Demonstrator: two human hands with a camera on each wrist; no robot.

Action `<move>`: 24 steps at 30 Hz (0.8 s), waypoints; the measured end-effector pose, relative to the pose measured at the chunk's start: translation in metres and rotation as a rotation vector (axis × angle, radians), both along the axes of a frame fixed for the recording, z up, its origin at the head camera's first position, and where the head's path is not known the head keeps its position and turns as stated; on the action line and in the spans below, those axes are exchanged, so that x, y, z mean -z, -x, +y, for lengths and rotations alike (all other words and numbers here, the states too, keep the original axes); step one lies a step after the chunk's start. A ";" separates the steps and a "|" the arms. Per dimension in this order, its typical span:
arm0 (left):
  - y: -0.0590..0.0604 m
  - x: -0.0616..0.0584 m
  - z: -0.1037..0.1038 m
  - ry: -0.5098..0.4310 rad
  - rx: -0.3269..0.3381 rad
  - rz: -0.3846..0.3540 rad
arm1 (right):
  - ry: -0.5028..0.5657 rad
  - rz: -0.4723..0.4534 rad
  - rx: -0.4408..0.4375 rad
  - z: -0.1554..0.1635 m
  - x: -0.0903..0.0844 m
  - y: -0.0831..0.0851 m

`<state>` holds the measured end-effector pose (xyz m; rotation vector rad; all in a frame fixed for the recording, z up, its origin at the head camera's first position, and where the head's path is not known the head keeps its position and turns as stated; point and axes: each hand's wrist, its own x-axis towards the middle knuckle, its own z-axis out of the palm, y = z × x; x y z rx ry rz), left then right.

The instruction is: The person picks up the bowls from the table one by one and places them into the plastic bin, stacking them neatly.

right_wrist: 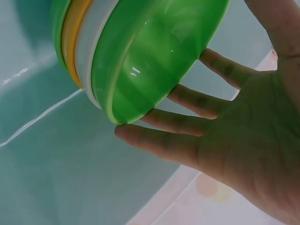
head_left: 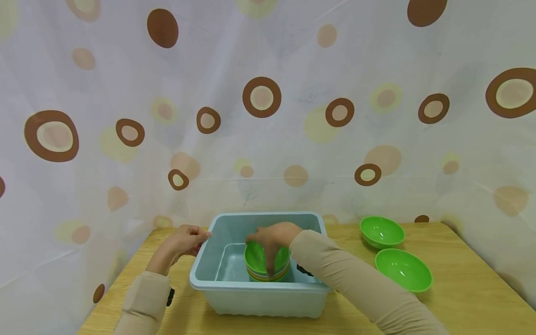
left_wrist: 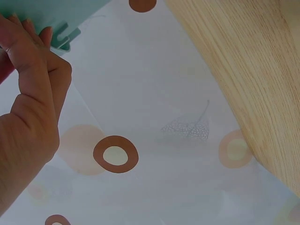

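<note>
A pale blue plastic tub (head_left: 265, 302) stands on the wooden table. My left hand (head_left: 186, 241) grips its left rim with bent fingers, as the left wrist view also shows at the tub's edge (left_wrist: 89, 7). Inside the tub is a stack of bowls, with a green bowl (head_left: 254, 258) on top. Below it sit a white bowl (right_wrist: 93, 47), a yellow bowl (right_wrist: 70, 42) and another green bowl (right_wrist: 57, 23). My right hand (head_left: 276, 237) spans the top bowl, its fairly straight fingertips touching the rim. The thumb's tip is out of the right wrist view.
To the right of the tub, two green bowls stand on the table (head_left: 343, 311), one farther back (head_left: 382, 231) and one nearer (head_left: 404, 271). A pale curtain (head_left: 284, 139) with brown and beige circles hangs behind the table.
</note>
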<state>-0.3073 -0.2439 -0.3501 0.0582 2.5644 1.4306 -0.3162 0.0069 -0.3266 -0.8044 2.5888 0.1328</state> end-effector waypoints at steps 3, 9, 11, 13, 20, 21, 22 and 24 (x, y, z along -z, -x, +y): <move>0.000 -0.001 -0.001 -0.004 0.003 0.003 | -0.003 -0.001 0.005 0.000 -0.001 0.000; 0.000 0.000 -0.001 0.008 -0.002 0.009 | 0.001 -0.016 0.011 0.000 0.000 0.002; 0.001 0.001 -0.001 0.011 -0.004 0.009 | 0.000 -0.018 0.009 0.001 0.001 0.003; 0.001 0.001 -0.001 0.009 -0.004 0.008 | -0.002 -0.019 0.005 0.001 0.002 0.003; 0.000 0.000 0.000 0.004 0.001 0.006 | -0.002 -0.023 0.014 0.002 -0.001 0.000; 0.000 0.000 0.000 0.003 0.002 0.006 | 0.002 -0.023 0.011 0.002 -0.002 -0.001; 0.000 0.000 0.000 0.004 0.003 0.005 | 0.006 -0.021 0.009 0.002 -0.003 -0.002; 0.000 0.000 0.000 0.010 0.002 0.003 | 0.018 -0.020 0.000 0.003 -0.005 -0.003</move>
